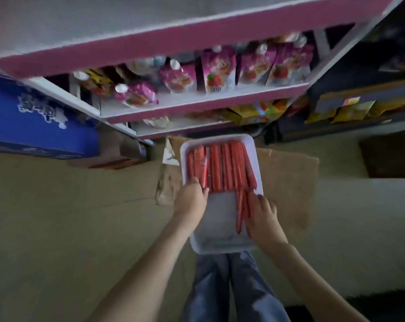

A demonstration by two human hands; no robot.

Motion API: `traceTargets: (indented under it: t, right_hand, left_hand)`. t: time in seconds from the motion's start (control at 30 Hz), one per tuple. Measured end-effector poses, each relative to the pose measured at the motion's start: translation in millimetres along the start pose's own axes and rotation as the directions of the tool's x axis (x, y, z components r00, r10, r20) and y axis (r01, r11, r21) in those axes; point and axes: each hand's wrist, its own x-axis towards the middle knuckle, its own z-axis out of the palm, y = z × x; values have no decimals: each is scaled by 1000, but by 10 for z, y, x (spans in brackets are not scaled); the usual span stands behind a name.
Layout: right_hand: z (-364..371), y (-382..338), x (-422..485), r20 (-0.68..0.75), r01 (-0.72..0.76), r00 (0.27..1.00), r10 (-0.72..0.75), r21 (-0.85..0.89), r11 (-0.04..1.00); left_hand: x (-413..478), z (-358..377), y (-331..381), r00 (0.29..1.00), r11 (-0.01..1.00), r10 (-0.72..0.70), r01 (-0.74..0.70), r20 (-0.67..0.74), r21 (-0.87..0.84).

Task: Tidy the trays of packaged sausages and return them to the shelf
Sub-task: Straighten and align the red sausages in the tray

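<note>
Shop aisle, dim light, tan floor. Pink-edged shelves [196,102] rise ahead, stocked with pink spouted pouches [216,73]; yellow packets [250,115] sit one level lower. Blue box [34,117] on the floor, far out beyond the left hand. A flat sheet of cardboard [287,177] lies at the foot of the shelves.

White tray [222,248] sits on the cardboard, between both hands and just ahead of the person's jeans [231,287]. Its far half holds a tight row of red sausages [222,166], lying lengthwise and side by side. The near half is mostly bare, apart from a few loose sausages [239,210] along the right side.

Left hand [191,196] is at the tray's left edge, fingertips against the near ends of the row. Motion blur; cannot tell whether it pinches one stick or only touches them. Right hand [263,212] lies flat, fingers straight and close together, pressing alongside the loose sausages and gripping nothing. Both forearms are bare.
</note>
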Motion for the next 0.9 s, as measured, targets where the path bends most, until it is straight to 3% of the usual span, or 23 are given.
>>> traceTargets:
  t: [0.13,0.2,0.3,0.4,0.43,0.53,0.67,0.77,0.83,0.9]
  right_hand:
    - [518,45,74,-127,21,990,-69,-346,938]
    - [659,110,84,-148,51,980,-137,-478,877]
    - [648,204,163,136,238,971,-196,-609,757]
    - [651,305,210,285,327,944,-166,-740,589]
    - [640,315,235,296,343,938,-179,-735,584]
    - [657,307,293,359,426,905,-229,-790,441]
    - [567,258,291,250,330,943,-218,-769,547]
    - [543,287,289,53,288,937,-344,-673,681]
    - [483,330,243,-133,252,908,-398,-585,771]
    - [421,420,189,-231,264,891,-392,-438,859]
  left_hand:
    - [253,303,73,997,999,7,-4,-71,40]
    - [337,422,70,988,997,76,-74,-135,13]
    - [412,622,8,911,943,330,-303,-249,139]
    - [366,819,-94,858,843,506,-472,-85,257]
    - [332,856,-142,853,823,521,-496,-21,279]
    - [218,928,-311,874,813,479,-475,76,337]
    - [125,938,-355,853,786,522,-470,-24,402]
    - [52,910,-367,863,818,498,-433,-90,378]
    - [-23,870,-388,884,877,434,-372,-173,304]
    - [-97,864,-427,928,942,305,-261,-214,211]
